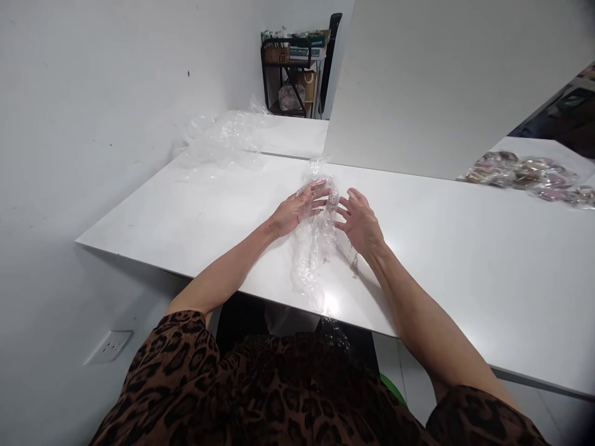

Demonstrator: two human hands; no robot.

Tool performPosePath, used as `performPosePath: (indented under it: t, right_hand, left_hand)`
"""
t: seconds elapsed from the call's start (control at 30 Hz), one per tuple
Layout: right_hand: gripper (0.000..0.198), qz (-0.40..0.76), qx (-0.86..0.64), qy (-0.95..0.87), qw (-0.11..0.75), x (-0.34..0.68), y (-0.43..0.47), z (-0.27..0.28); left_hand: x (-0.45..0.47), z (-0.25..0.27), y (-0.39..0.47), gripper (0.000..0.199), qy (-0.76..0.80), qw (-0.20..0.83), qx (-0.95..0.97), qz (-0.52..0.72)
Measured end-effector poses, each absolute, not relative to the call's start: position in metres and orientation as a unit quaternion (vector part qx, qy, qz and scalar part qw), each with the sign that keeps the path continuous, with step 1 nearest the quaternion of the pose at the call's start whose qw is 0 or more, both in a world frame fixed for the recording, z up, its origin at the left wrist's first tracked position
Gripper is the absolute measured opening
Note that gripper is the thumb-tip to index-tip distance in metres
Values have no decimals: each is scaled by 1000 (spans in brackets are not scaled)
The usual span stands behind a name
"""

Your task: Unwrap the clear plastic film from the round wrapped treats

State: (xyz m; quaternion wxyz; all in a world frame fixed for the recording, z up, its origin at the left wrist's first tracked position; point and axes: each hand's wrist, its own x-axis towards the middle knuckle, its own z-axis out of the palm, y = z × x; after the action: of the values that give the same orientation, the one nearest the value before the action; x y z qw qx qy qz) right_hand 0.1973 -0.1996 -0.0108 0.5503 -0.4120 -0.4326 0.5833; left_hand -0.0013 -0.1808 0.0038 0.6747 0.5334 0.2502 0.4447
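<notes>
A crumpled length of clear plastic film (309, 263) lies on the white table in front of me and hangs over its near edge. My left hand (297, 207) is at the film's left side, fingers stretched out and apart, with some film over the fingertips. On the other side, my right hand (361, 222) is open, its spread fingers pointing at the film. Whether the right fingertips touch it I cannot tell. Nothing is gripped in either palm.
The white table (153, 214) meets a wall on the left. More crumpled clear film (223, 139) lies at the back left. A white panel (418, 87) rises behind the table. Clear-wrapped round items (534, 173) sit at the far right. A black shelf cart (286, 68) holds boxes.
</notes>
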Motion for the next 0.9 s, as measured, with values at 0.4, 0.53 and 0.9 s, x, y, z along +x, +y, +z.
performPosePath:
  t: [0.4,0.53,0.9]
  right_hand:
    - [64,621,-391,-396,552,200,-201,2]
    - [57,600,-358,-413,585,208,-201,6]
    - [53,576,-411,-438,554,207,-195,-6]
  left_hand:
    - [-8,14,-176,27,338,666,416,519]
    - [-9,16,-175,40,415,672,332,516]
    - [-22,16,-180,125,407,603,593,344]
